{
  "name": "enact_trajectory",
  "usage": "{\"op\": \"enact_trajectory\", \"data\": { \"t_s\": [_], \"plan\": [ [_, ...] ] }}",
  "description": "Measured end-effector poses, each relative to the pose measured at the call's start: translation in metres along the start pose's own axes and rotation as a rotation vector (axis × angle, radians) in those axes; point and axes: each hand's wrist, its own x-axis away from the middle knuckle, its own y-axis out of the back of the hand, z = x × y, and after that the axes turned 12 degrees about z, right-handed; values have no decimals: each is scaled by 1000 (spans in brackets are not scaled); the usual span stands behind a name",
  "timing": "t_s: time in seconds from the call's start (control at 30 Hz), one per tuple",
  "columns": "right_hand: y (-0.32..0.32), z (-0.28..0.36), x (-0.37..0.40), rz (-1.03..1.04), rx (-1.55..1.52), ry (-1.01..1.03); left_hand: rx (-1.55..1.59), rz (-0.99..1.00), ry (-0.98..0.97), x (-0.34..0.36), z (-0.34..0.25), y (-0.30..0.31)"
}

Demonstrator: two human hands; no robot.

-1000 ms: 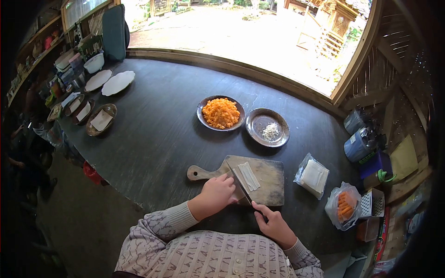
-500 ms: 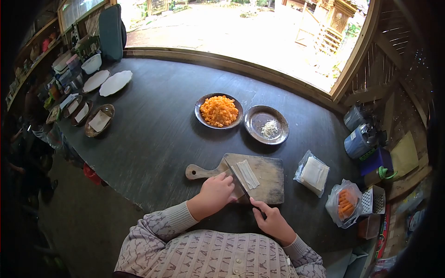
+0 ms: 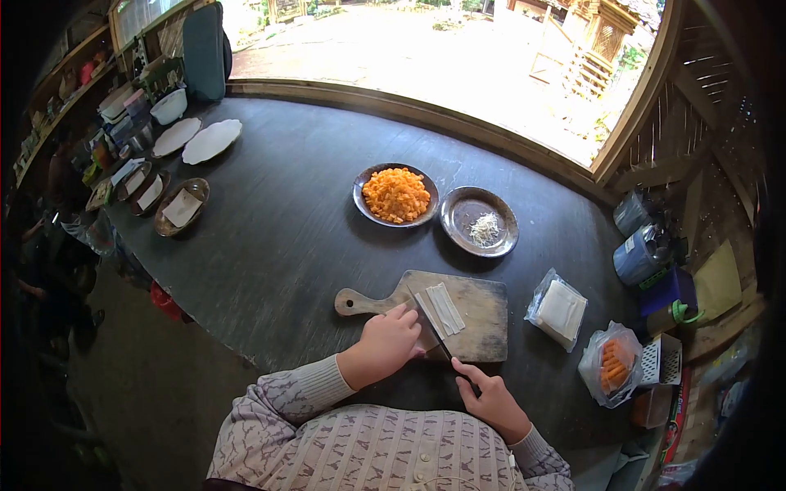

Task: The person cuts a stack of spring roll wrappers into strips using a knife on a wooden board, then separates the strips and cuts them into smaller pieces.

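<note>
Hands first, since everything sits close around them. The person's left hand [image 3: 391, 340] rests on the near left corner of the cutting board [image 3: 479, 327], its fingers [image 3: 404, 320] curled and pressed together, tips bearing down on a pale slab [image 3: 424, 335] that mostly hides beneath them. The right hand [image 3: 493, 401] is off the board's near edge, over the counter [image 3: 286, 237], with its fingers [image 3: 468, 375] wrapped round the handle of a knife [image 3: 428, 322].

The blade's long axis runs on a diagonal, from the handle at the near right up and away toward the far left of the board. It lies just beside the left fingertips, on their right. So the slab is to the left of the blade, under the left hand, which is plainly the nearer of the two. To the right of the blade lie the cut strips [image 3: 446, 307], touching one another and running almost parallel to it.

Farther back on the counter stand a plate of orange cubes [image 3: 397, 195] and, just beside it, a plate with white shreds [image 3: 485, 229]. Off the board's right end sit a bag of white sheets [image 3: 559, 309], a bag of orange sticks [image 3: 610, 364] and a grater [image 3: 667, 358] (the last half tucked into the clutter at the edge).
</note>
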Motion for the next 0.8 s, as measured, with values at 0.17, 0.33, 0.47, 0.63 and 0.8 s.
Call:
{"op": "enact_trajectory", "data": {
  "t_s": [0.17, 0.33, 0.47, 0.63, 0.8],
  "plan": [
    [7, 8, 21, 55, -17, -147, 3, 5, -6, -1, 1, 1],
    [4, -3, 41, 26, -68, -119, 11, -40, -8, 0, 2, 0],
    [6, -2, 41, 44, -76, -173, 96, 35, -64, -1, 11, 10],
    [-2, -4, 19, -7, -54, -126, 155, 39, -64, 5, 11, 5],
    [-5, -4, 3, -27, -101, -78, 107, 136, 82, 10, 4, 16]
  ]
}}
